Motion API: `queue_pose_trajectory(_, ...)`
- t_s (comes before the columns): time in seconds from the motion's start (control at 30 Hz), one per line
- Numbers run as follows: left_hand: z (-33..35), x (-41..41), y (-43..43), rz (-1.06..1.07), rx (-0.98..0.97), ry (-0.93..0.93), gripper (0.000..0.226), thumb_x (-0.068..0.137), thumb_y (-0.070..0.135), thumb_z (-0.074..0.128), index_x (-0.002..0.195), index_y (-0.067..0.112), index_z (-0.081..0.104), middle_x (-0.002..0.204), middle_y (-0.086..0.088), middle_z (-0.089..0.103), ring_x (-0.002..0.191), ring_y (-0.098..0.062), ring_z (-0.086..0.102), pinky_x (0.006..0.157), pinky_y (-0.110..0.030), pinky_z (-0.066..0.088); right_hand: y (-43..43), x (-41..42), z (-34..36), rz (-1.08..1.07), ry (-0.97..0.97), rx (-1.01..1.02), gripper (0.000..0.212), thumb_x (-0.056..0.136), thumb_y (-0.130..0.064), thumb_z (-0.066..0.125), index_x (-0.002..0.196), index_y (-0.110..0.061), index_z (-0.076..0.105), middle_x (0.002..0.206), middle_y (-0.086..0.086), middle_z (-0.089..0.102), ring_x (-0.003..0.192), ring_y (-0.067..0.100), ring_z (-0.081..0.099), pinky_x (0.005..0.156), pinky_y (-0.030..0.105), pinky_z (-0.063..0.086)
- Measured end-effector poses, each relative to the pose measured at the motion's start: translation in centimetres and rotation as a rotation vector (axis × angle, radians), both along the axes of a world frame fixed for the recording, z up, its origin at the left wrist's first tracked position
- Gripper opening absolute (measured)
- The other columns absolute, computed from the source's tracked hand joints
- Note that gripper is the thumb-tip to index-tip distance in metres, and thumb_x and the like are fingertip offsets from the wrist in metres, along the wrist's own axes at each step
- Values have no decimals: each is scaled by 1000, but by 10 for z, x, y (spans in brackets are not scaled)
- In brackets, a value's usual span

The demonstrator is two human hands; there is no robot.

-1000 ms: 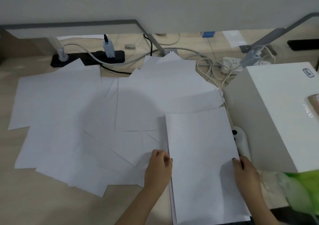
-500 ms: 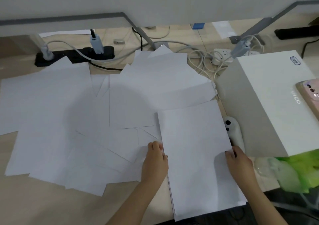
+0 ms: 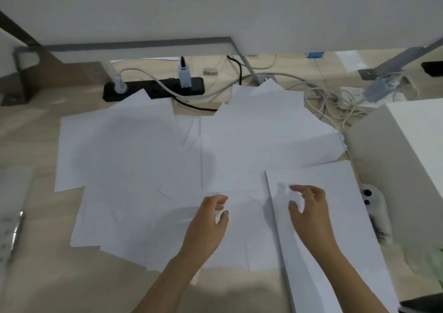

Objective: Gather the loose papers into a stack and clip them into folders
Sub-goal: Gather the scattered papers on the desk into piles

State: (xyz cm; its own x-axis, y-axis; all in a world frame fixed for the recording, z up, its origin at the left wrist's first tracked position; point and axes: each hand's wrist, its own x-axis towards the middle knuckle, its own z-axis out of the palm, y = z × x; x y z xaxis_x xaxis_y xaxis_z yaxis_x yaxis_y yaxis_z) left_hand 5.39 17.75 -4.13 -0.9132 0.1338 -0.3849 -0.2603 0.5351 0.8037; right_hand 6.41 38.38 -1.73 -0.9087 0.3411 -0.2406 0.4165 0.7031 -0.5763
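Hovering over the spread of loose papers (image 3: 148,168) on the floor (image 3: 36,276), the left hand (image 3: 207,226) has its fingers loosely curled and grips nothing. The right hand (image 3: 309,214) is over the neat stack (image 3: 347,216) beside the white box (image 3: 402,168), fingers spread and empty.
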Motion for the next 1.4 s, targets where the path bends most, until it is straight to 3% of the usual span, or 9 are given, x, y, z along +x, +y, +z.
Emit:
queue_pose_trajectory(0.3, -13, -71, -195, 374, -374, 8, 48, 86, 11, 58, 131, 8, 44, 142, -12, 33, 134, -28, 27, 108, -36, 26, -157, -86, -21, 396, -83, -128, 40, 89, -14, 55, 129, -13, 50, 137, 6, 43, 124, 23, 47, 91, 16, 31)
queue_pose_trajectory(0.5, -20, -111, -279, 745, -365, -206, 65, 80, 18, 62, 137, 0, 34, 138, -25, 35, 125, -38, 37, 103, -46, 35, -211, -166, -34, 140, -199, -431, 47, 85, -24, 57, 131, -20, 45, 121, 2, 40, 115, 19, 47, 92, 28, 39)
queue_pose_trajectory(0.57, -20, -119, -290, 798, -142, -246, 57, 67, 28, 67, 115, 2, 52, 110, -23, 53, 101, -32, 53, 85, -42, 44, -219, -184, -36, 8, -250, -409, 56, 87, -19, 56, 140, -14, 36, 135, 8, 38, 124, 26, 44, 105, 37, 38)
queue_pose_trajectory(0.67, -21, -123, -296, 747, 61, -245, 27, 64, 31, 65, 72, 11, 49, 65, -7, 43, 61, -17, 42, 59, -28, 31, -223, -196, -39, -73, -321, -322, 55, 87, -20, 56, 138, -10, 37, 133, 14, 46, 121, 32, 47, 104, 42, 39)
queue_pose_trajectory(0.77, -18, -121, -295, 721, 262, -188, 3, 88, 12, 54, 88, 13, 56, 80, 5, 57, 71, -9, 52, 62, -23, 38, -227, -193, -33, -92, -405, -388, 38, 85, -21, 60, 118, -4, 53, 117, 14, 61, 107, 32, 59, 96, 44, 48)
queue_pose_trajectory(1.0, -19, -82, -323, 849, 579, 41, 25, 87, 25, 56, 109, 16, 60, 112, 8, 66, 103, -5, 62, 93, -30, 49, -237, -133, -18, -117, -403, -530, 14, 89, -8, 49, 87, -16, 60, 103, 19, 67, 97, 37, 64, 86, 49, 53)
queue_pose_trajectory(1.1, -20, -61, -314, 794, 420, 52, 51, 82, 23, 65, 126, 5, 47, 125, 12, 50, 104, -2, 54, 88, -16, 48, -233, -95, -14, -183, -399, -728, 24, 90, -2, 46, 99, -15, 64, 96, 10, 70, 90, 27, 66, 74, 34, 57)
queue_pose_trajectory(1.23, -26, -65, -281, 853, 218, -96, 69, 82, 16, 67, 141, 17, 31, 144, -1, 34, 119, -14, 42, 91, -29, 36, -219, -63, -19, -342, -306, -686, 15, 92, -14, 48, 87, -13, 62, 101, 25, 64, 89, 34, 62, 83, 41, 50)
queue_pose_trajectory(1.4, -33, -61, -256, 732, 96, -206, 67, 82, 8, 66, 140, 7, 32, 142, -13, 36, 127, -26, 41, 96, -36, 37, -221, -33, -19, -486, -296, -862, 16, 95, -12, 45, 98, -11, 61, 105, 15, 67, 99, 33, 62, 87, 47, 50)
